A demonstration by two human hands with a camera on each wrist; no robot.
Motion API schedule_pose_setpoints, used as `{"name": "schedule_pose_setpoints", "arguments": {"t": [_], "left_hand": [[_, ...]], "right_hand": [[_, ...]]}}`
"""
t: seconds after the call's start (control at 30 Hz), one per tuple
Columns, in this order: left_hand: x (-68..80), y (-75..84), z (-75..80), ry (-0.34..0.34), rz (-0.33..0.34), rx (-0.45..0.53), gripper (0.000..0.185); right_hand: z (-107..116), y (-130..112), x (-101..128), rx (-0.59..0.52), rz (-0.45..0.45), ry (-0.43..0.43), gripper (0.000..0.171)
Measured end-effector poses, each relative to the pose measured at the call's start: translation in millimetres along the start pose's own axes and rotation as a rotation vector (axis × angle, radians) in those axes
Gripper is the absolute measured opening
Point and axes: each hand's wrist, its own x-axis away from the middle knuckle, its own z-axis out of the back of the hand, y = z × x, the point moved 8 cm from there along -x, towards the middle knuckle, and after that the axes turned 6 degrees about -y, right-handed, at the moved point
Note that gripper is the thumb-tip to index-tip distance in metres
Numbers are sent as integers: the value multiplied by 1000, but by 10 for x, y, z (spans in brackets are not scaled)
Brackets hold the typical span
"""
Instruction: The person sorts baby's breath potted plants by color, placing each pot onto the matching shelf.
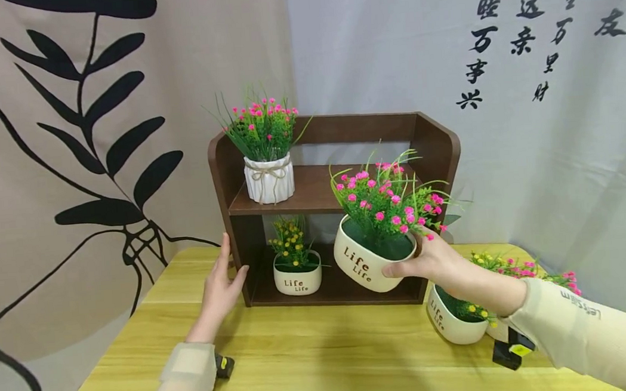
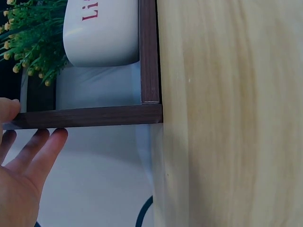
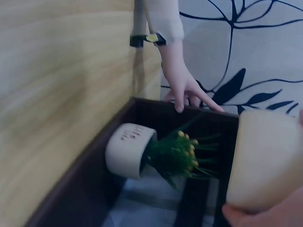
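My right hand (image 1: 430, 257) grips a cream "Life" flowerpot (image 1: 367, 258) by its right side, thumb across the front. Pink artificial flowers (image 1: 383, 206) fill this pot, which is tilted and held up in front of the brown wooden shelf (image 1: 346, 304). In the right wrist view, the pot's pale wall (image 3: 265, 161) shows beside my thumb. My left hand (image 1: 223, 288) holds the shelf's left side panel (image 2: 90, 116), thumb on the inner side and fingertips on the outer. A yellow-flowered cream pot (image 1: 298, 280) stands at the left of the lower level.
On the upper level, a white pot (image 1: 269, 180) tied with twine holds pink flowers at the left. Another cream pot (image 1: 455, 318) with yellow flowers stands on the wooden table (image 1: 301, 357) under my right forearm, pink flowers behind it. A printed curtain (image 1: 358, 49) hangs behind.
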Motion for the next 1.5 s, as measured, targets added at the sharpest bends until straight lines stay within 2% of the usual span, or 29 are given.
{"name": "schedule_pose_setpoints", "arguments": {"t": [0.13,0.27,0.4,0.47,0.63,0.83,0.9,1.0,1.07,1.23,1.5], "left_hand": [[-6,12,5,9,-12,3,91],[-6,11,8,16,-18,3,90],[0,4,4,16,-22,4,91],[0,3,3,15,-22,7,91],[5,-9,4,10,-4,8,88],[0,-4,10,4,8,19,90],[-1,-3,5,-2,10,26,91],[-2,4,-5,-3,9,22,91],[0,5,-2,0,9,17,90],[2,9,-4,4,5,13,90],[-5,3,6,7,-10,12,90]], "right_hand": [[112,-86,-33,-17,-39,-66,106],[199,-217,-128,-178,73,-133,95],[273,-336,-225,-352,146,-233,98],[321,-411,-265,-391,173,-278,99],[454,-580,-376,-362,203,-335,88],[582,-655,-501,-333,158,-365,113],[601,-655,-543,-327,159,-373,116],[608,-620,-605,-320,155,-369,116],[583,-593,-658,-320,159,-369,108],[523,-515,-763,-315,144,-358,102],[513,-435,-936,-302,85,-302,109]]}}
